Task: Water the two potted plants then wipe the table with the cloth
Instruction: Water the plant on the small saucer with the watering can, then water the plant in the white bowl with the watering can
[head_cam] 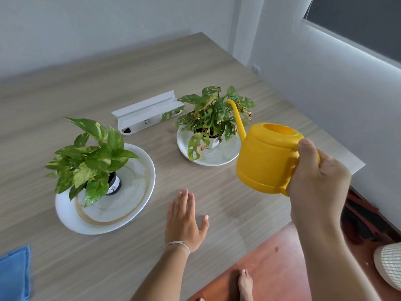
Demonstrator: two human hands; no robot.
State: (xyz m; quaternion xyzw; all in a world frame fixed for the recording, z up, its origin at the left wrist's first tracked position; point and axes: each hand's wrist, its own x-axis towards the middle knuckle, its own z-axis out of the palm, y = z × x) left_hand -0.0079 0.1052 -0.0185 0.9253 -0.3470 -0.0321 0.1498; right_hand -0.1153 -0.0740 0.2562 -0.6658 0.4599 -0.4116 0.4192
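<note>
Yellow watering can (264, 157) tilted, spout among the holey-leaved plant (213, 115); pothos (86, 161) left; blue cloth (14, 272) near corner.

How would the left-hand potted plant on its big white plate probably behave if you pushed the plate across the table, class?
The left potted plant would probably tip easily: its leaves spread far wider than the small dark pot. The pot stands loose and off-centre on the glossy white plate, so it may slide. The plate itself looks rigid and breakable, and would likely glide on the smooth table.

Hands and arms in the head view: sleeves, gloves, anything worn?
Both forearms are bare, with no sleeves or gloves in view. The left hand has a thin pale string bracelet at the wrist. The right hand shows no rings, watch or bands.
</note>
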